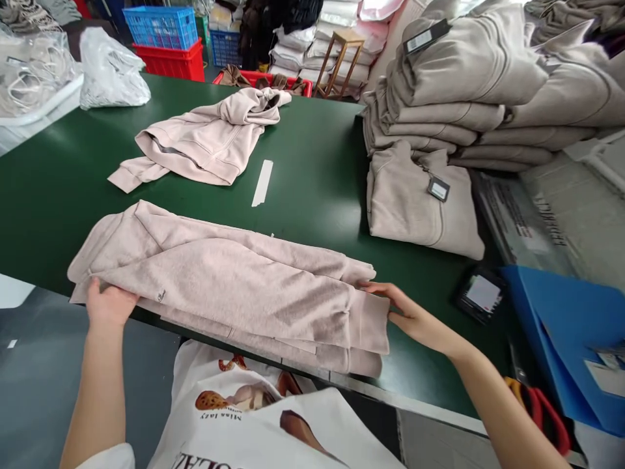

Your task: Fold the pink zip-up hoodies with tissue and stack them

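Observation:
A pale pink sweatshirt [254,286] lies folded lengthwise along the near edge of the table, small dark lettering on it. My left hand [110,303] grips its left end, thumb on top and the other fingers hidden in or under the cloth. At the opposite end, my right hand [413,316] holds the ribbed sleeve cuff [374,319] between its fingers, some of them behind the fabric. Beyond it, a second pink garment, a hoodie [205,137], lies loosely spread. White tape [262,184] is stuck on the table to the right of that hoodie.
Folded beige garments [439,124] form tall stacks at the right, with one tagged folded garment [422,202] in front. Scissors [537,404], a black box [481,293] and a blue folder [561,345] lie near my right arm. A plastic bag [112,68] sits far left on the green table [312,169].

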A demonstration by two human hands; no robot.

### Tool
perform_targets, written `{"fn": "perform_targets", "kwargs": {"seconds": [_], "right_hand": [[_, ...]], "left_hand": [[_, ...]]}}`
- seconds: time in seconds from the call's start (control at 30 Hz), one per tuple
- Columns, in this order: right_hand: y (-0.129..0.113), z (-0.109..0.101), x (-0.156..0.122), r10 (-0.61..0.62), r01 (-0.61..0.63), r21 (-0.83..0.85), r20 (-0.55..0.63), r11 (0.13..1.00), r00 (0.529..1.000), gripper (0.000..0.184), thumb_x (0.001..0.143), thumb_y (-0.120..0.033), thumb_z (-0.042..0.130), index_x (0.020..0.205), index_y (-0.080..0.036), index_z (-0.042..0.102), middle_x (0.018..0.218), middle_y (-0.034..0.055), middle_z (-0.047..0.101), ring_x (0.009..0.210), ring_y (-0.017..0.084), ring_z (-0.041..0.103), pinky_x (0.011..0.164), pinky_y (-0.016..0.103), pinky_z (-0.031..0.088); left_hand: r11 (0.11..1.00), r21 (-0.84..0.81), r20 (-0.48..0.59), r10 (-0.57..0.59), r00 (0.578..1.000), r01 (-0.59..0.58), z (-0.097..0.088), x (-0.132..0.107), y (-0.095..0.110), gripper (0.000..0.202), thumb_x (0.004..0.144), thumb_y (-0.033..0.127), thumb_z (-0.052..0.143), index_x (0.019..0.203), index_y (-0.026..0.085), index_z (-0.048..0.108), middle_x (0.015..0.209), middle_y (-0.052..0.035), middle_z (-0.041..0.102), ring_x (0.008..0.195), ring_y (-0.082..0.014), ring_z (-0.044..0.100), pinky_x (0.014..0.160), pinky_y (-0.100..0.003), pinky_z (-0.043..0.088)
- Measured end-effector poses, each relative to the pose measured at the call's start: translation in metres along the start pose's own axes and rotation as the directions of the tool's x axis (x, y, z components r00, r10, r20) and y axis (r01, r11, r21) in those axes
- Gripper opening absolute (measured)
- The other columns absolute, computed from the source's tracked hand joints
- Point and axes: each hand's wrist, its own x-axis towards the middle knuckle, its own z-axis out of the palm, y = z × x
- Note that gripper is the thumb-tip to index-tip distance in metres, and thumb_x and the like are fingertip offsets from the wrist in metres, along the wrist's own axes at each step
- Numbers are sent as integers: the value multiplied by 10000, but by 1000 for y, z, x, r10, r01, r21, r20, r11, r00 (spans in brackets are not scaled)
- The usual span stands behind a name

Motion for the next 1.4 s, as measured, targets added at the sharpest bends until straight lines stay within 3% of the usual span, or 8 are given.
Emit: {"fn": "perform_targets", "kwargs": {"seconds": [0.13,0.23,0.37,0.63,0.9,1.07,1.27,1.4], "right_hand": [[2,8,-7,320,-223,289,-349,931,881,494,798,-594,572,1176,-275,569,1301,113,636,1215,324,601,982,460,542],[-3,27,-7,440,-332,367,-264,869,859,701,725,-731,632,1249,-270,560,1314,126,635,1220,346,595,932,425,568],[-5,53,-4,482,-366,423,-210,829,851,821,538,-667,825,1184,-230,568,1174,128,686,1032,326,665,770,370,595],[-40,74,-5,271,-224,154,-455,962,849,506,734,-691,649,902,-220,576,629,-10,566,542,149,499,482,257,395],[-113,70,-46,245,-91,304,-516,948,821,474,772,-678,634,943,-237,623,702,29,632,556,169,563,455,261,432],[-61,79,-54,514,-229,556,-433,799,741,521,757,-714,617,952,-233,648,729,86,707,638,276,680,469,336,517],[-12,99,-38,635,-386,562,-356,732,686,534,654,-718,666,849,-223,640,896,98,751,794,300,697,582,364,554],[-14,95,-42,564,-502,266,-498,823,659,521,691,-756,572,784,-245,530,702,57,673,660,262,636,542,339,474]], "left_hand": [[872,426,-282,381,881,-241,-5,-34,9,622,828,589,535,1390,388,360,1346,-40,580,1382,-410,408,1025,-634,476],[457,754,56,670,740,-471,23,-54,24,552,865,569,538,1348,322,442,1372,-79,546,1331,-398,453,1095,-622,406],[222,701,554,427,714,-677,81,-25,43,433,932,527,411,1207,237,577,1252,-109,641,1262,-325,521,1093,-516,402],[62,491,865,78,495,-869,168,50,48,592,963,549,371,1455,227,439,1512,-111,462,1418,-302,350,1184,-512,188],[136,466,884,-42,465,-874,185,69,72,468,900,636,437,841,217,636,900,-52,627,938,-254,565,921,-404,400],[310,578,816,-201,542,-755,186,89,84,509,833,713,496,744,218,574,669,6,542,625,-171,482,596,-279,329],[64,619,751,-340,566,-783,212,107,73,560,782,722,545,528,223,534,555,-35,520,545,-200,478,569,-317,297],[19,575,816,-96,571,-818,206,90,73,463,886,621,440,777,234,668,821,-78,685,819,-281,606,727,-351,401]]}}
